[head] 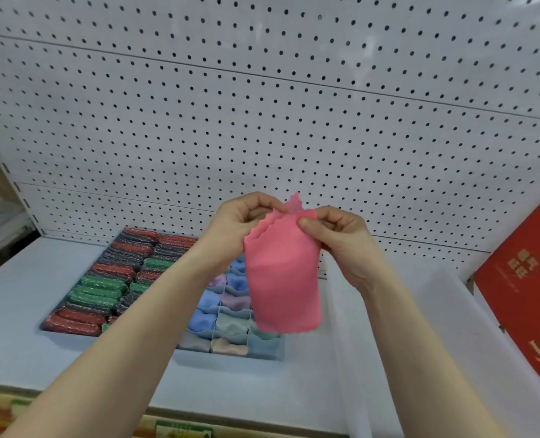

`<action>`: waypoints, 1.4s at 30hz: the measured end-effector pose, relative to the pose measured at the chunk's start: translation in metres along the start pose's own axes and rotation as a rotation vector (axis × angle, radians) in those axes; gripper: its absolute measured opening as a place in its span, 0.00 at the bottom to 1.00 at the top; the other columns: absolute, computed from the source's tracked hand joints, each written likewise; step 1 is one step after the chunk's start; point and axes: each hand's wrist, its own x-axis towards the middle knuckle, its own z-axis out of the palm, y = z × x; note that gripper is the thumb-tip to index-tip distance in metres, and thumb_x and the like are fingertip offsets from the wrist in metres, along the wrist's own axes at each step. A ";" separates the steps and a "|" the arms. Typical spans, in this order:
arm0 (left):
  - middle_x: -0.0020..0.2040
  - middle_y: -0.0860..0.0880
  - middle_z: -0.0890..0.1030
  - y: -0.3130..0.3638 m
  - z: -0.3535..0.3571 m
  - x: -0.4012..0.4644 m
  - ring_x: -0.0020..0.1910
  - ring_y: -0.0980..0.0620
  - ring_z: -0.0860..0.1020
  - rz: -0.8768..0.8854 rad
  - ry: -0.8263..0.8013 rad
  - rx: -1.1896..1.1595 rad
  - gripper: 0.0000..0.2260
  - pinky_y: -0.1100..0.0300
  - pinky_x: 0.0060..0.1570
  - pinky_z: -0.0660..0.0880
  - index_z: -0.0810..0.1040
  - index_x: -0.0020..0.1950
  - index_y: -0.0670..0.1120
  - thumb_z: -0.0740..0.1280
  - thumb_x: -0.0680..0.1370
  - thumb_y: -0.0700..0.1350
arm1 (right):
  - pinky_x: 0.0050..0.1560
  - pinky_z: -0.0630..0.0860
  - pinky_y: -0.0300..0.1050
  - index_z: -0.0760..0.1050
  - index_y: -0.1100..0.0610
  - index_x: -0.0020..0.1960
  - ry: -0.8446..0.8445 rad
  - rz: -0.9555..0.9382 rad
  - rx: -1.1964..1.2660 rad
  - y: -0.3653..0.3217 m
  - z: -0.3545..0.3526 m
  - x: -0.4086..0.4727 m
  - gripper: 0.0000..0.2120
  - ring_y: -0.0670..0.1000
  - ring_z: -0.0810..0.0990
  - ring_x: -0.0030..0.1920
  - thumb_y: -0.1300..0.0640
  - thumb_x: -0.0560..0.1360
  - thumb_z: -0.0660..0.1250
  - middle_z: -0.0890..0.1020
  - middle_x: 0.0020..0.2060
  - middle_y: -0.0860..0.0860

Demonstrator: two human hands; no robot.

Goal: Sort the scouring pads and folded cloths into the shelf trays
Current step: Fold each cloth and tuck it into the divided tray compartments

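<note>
**Pink cloth held up over the shelf trays**

Pink cloth (283,279) hangs in the air between your two hands, above the right-hand tray and in front of the white pegboard (262,105). In the head view, your left hand (240,222) pinches its scalloped top edge at the left corner, fingers curled onto the fabric; your right hand (335,235) pinches the top edge at the right, thumb pressed on the front of the cloth. Both grips are closed on the cloth, which droops loosely below them, folded over on itself.

Below and to the left, a grey tray (73,331) sits on the pale blue shelf (16,311), packed with rows of scouring pads (104,289) in red, green and dark glittery colours. Just beside it on the right is the divided tray (230,354), its small compartments each holding a folded cloth in blue, lilac, green or peach (207,303); your cloth hides part of this tray. At the far right a red box (521,295) with printed lettering leans against the pegboard, and a translucent white bin (445,327) stands between it and your right forearm.
</note>
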 end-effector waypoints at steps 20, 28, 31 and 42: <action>0.49 0.55 0.84 -0.013 -0.013 -0.004 0.46 0.59 0.82 -0.096 0.055 0.363 0.17 0.56 0.48 0.80 0.80 0.57 0.57 0.74 0.69 0.56 | 0.36 0.67 0.39 0.79 0.62 0.44 0.148 -0.002 -0.120 0.000 -0.005 0.013 0.09 0.47 0.70 0.34 0.57 0.73 0.74 0.75 0.33 0.51; 0.41 0.50 0.86 -0.017 -0.015 -0.002 0.43 0.53 0.82 0.023 0.219 0.204 0.09 0.50 0.54 0.79 0.85 0.45 0.52 0.69 0.78 0.40 | 0.34 0.70 0.33 0.81 0.54 0.41 0.033 0.013 -0.357 -0.011 -0.018 0.009 0.04 0.42 0.73 0.30 0.58 0.73 0.74 0.80 0.31 0.45; 0.44 0.50 0.86 -0.013 -0.019 -0.004 0.44 0.56 0.82 0.072 0.159 0.145 0.09 0.63 0.48 0.78 0.86 0.46 0.51 0.70 0.77 0.38 | 0.37 0.72 0.33 0.81 0.53 0.41 -0.122 0.045 -0.489 -0.027 -0.026 0.003 0.05 0.44 0.74 0.32 0.55 0.73 0.75 0.80 0.33 0.48; 0.36 0.59 0.83 -0.020 0.008 -0.006 0.36 0.60 0.78 -0.010 0.347 0.144 0.05 0.60 0.43 0.75 0.86 0.43 0.57 0.71 0.76 0.48 | 0.33 0.69 0.41 0.76 0.55 0.37 0.284 0.011 -0.716 -0.018 0.017 0.014 0.07 0.49 0.71 0.28 0.55 0.71 0.70 0.82 0.31 0.56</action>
